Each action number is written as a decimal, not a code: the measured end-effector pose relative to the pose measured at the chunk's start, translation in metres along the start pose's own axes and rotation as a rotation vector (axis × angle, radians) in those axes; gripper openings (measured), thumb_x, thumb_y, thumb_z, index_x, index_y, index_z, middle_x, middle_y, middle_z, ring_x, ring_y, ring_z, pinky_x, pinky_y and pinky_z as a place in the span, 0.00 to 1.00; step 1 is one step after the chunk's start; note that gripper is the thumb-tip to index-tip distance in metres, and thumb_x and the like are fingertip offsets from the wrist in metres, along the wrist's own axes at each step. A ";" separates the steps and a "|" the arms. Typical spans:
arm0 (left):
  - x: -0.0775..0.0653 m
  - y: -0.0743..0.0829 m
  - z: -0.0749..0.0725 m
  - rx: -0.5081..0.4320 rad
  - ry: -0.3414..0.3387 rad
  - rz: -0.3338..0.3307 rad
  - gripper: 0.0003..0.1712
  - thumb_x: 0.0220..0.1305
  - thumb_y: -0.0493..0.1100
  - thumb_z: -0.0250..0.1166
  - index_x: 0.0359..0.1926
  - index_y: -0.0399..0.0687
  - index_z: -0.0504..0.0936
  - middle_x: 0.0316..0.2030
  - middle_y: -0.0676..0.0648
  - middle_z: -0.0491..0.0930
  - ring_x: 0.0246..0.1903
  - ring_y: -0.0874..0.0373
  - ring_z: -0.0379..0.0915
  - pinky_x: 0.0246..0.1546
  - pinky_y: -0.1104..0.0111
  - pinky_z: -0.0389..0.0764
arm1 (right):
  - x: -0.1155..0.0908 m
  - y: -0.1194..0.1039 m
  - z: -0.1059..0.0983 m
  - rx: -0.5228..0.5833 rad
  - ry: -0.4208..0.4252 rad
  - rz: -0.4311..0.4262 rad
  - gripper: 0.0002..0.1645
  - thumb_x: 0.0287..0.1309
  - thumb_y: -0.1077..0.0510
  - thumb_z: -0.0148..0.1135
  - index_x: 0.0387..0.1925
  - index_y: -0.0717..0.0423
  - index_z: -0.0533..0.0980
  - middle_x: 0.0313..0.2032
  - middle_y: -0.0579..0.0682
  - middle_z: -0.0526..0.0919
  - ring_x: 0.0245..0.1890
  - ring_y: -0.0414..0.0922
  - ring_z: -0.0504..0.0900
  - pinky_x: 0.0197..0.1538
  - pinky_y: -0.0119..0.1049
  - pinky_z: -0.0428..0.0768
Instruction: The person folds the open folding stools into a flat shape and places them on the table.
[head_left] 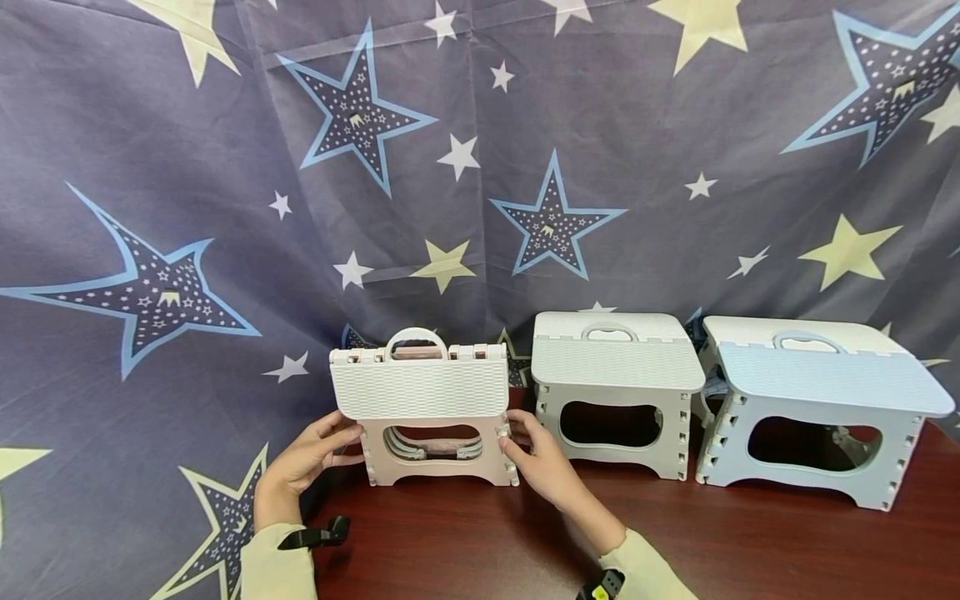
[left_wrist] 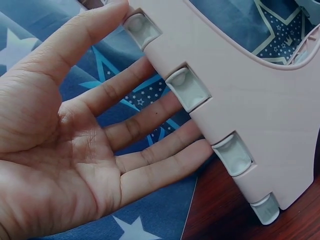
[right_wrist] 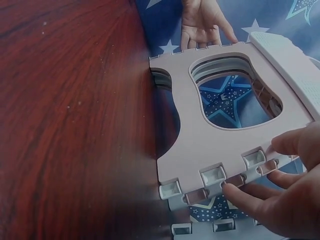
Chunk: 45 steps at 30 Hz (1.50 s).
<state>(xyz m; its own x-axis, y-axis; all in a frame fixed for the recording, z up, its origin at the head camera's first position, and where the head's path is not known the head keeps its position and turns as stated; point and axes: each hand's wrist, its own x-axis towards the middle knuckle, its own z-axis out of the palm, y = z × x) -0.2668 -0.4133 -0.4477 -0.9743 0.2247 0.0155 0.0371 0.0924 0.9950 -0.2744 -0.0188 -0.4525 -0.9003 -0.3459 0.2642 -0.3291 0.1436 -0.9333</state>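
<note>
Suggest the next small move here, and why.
I'd guess the left hand and right hand should ease apart the leg panels of the pink stool: both touch its sides, and its seat slopes steeply, whereas the gray stool and blue stool stand flat-topped.

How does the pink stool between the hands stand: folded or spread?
Partly folded: on the pink stool, the front seat half slopes down from the upright handle, unlike the flat-topped grey stool.

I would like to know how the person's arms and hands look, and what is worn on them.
Both sleeves are pale cream. The left hand and right hand are bare, without gloves. A black strap sits at the left wrist; at the right wrist is a black device with a yellow spot.
</note>
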 end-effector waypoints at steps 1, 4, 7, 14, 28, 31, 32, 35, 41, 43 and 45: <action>0.000 0.000 0.000 0.001 -0.007 0.003 0.23 0.76 0.36 0.57 0.68 0.49 0.69 0.55 0.56 0.78 0.53 0.61 0.81 0.53 0.52 0.86 | 0.000 0.000 0.000 -0.003 0.003 0.000 0.24 0.71 0.60 0.60 0.64 0.65 0.69 0.54 0.65 0.82 0.55 0.59 0.83 0.52 0.46 0.86; -0.001 0.001 0.000 0.002 -0.021 0.010 0.23 0.76 0.37 0.56 0.68 0.51 0.69 0.55 0.56 0.78 0.53 0.61 0.81 0.53 0.53 0.86 | -0.001 -0.001 0.000 -0.011 0.013 0.002 0.23 0.71 0.60 0.60 0.63 0.65 0.70 0.53 0.64 0.83 0.54 0.59 0.84 0.52 0.46 0.86; -0.001 0.001 0.000 0.006 -0.029 0.011 0.22 0.76 0.37 0.56 0.67 0.54 0.70 0.55 0.56 0.78 0.53 0.61 0.81 0.54 0.53 0.85 | -0.001 -0.002 0.000 -0.015 0.023 0.001 0.22 0.71 0.60 0.61 0.62 0.64 0.71 0.53 0.64 0.83 0.53 0.58 0.84 0.52 0.47 0.86; -0.001 0.001 0.000 0.014 -0.038 0.016 0.20 0.77 0.36 0.56 0.65 0.56 0.72 0.54 0.55 0.78 0.52 0.61 0.81 0.54 0.50 0.85 | 0.001 0.000 0.000 -0.032 0.033 0.000 0.20 0.70 0.60 0.62 0.59 0.63 0.73 0.50 0.63 0.84 0.49 0.56 0.86 0.49 0.44 0.86; 0.000 0.000 -0.001 0.041 -0.032 0.003 0.18 0.77 0.37 0.56 0.63 0.56 0.73 0.52 0.54 0.79 0.51 0.59 0.81 0.56 0.46 0.83 | 0.002 0.004 -0.001 -0.026 0.058 0.011 0.16 0.68 0.61 0.64 0.53 0.63 0.76 0.45 0.60 0.85 0.45 0.52 0.85 0.46 0.32 0.82; 0.000 0.002 -0.001 0.044 -0.026 -0.004 0.17 0.77 0.37 0.56 0.61 0.59 0.74 0.51 0.54 0.78 0.51 0.59 0.81 0.56 0.46 0.83 | 0.002 0.005 0.000 -0.029 0.065 0.011 0.15 0.68 0.61 0.64 0.53 0.63 0.76 0.44 0.59 0.85 0.44 0.51 0.85 0.46 0.31 0.82; 0.000 0.002 -0.001 0.045 -0.024 -0.006 0.17 0.77 0.38 0.56 0.61 0.58 0.74 0.51 0.54 0.78 0.51 0.59 0.81 0.56 0.46 0.83 | 0.003 0.005 0.001 -0.027 0.069 0.009 0.14 0.68 0.62 0.64 0.52 0.64 0.76 0.44 0.60 0.85 0.44 0.50 0.85 0.46 0.30 0.82; 0.000 0.003 0.000 0.051 -0.014 -0.014 0.19 0.77 0.38 0.57 0.65 0.50 0.72 0.52 0.53 0.78 0.51 0.58 0.81 0.55 0.47 0.83 | 0.003 0.004 0.002 -0.023 0.079 0.003 0.14 0.68 0.63 0.63 0.51 0.64 0.76 0.43 0.59 0.85 0.43 0.49 0.84 0.46 0.30 0.81; 0.002 0.004 0.001 0.069 0.005 -0.016 0.28 0.77 0.40 0.57 0.71 0.32 0.62 0.53 0.53 0.77 0.52 0.58 0.82 0.54 0.48 0.85 | 0.004 0.004 0.003 -0.014 0.087 0.006 0.13 0.68 0.62 0.63 0.51 0.63 0.77 0.43 0.58 0.85 0.43 0.49 0.84 0.45 0.30 0.81; 0.003 0.004 0.002 0.065 0.011 -0.020 0.28 0.77 0.40 0.57 0.71 0.33 0.62 0.53 0.53 0.77 0.52 0.58 0.82 0.53 0.49 0.85 | 0.004 0.004 0.003 -0.019 0.085 0.009 0.13 0.68 0.62 0.63 0.51 0.63 0.77 0.43 0.59 0.85 0.43 0.49 0.84 0.44 0.29 0.81; 0.003 0.005 0.004 0.062 0.010 -0.019 0.27 0.77 0.40 0.57 0.70 0.34 0.64 0.53 0.53 0.77 0.52 0.57 0.82 0.53 0.49 0.85 | 0.005 0.003 0.001 -0.034 0.080 0.004 0.13 0.69 0.62 0.63 0.51 0.64 0.77 0.42 0.60 0.85 0.42 0.49 0.84 0.44 0.30 0.81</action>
<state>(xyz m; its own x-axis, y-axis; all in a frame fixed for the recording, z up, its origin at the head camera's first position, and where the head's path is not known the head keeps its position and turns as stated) -0.2690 -0.4085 -0.4432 -0.9772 0.2124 -0.0016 0.0324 0.1566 0.9871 -0.2791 -0.0212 -0.4539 -0.9210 -0.2706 0.2801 -0.3335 0.1767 -0.9261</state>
